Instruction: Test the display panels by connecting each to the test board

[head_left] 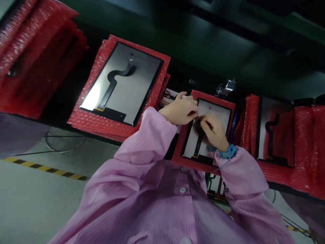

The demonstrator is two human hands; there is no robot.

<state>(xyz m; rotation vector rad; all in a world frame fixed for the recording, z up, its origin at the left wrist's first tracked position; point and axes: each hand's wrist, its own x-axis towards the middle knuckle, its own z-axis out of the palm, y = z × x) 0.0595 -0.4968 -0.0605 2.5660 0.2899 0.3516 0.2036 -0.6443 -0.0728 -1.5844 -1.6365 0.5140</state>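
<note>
A display panel (215, 113) with a black ribbon cable (199, 145) lies on red bubble wrap (186, 135) in front of me. My left hand (180, 110) is over the panel's upper left edge, its thumb and fingertips pinched together. Close beside it, my right hand (214, 130), with a blue band at the wrist, pinches at the upper end of the cable. The fingertips of both hands nearly meet. Whatever is between them is too small to make out.
Left of my hands, another panel (137, 81) rests on stacked red bubble wrap (101, 61). More red sleeves (50, 57) stand at the far left. A third panel (284, 135) lies at the right. A shiny metal object (225, 88) and a blue tool (234, 125) are near my right hand.
</note>
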